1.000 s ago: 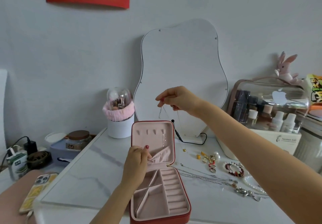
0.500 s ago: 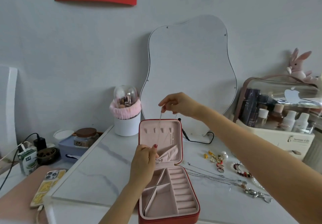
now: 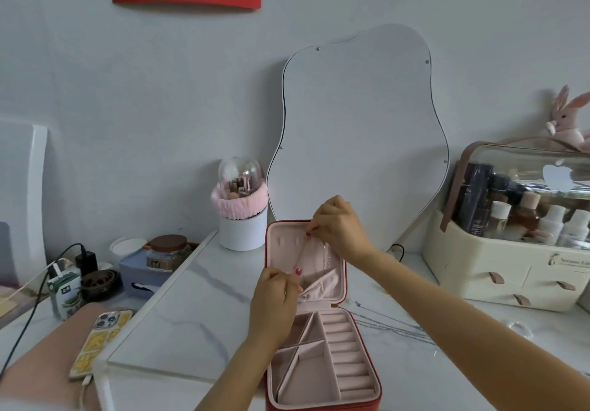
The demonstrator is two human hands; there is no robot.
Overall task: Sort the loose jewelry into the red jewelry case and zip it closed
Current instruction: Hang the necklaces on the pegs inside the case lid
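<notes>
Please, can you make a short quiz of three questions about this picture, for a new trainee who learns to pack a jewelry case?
1. True or false: the lid of the red jewelry case stands upright and open.
2. Where is the right hand? A) at the top of the lid's inner side B) on the phone C) inside the ring rolls
3. In a few words: what does the left hand hold?

Key
1. True.
2. A; its fingertips pinch a thin necklace near the lid's small hooks.
3. The pink fabric pocket at the bottom of the lid; more chains lie on the table.
</notes>
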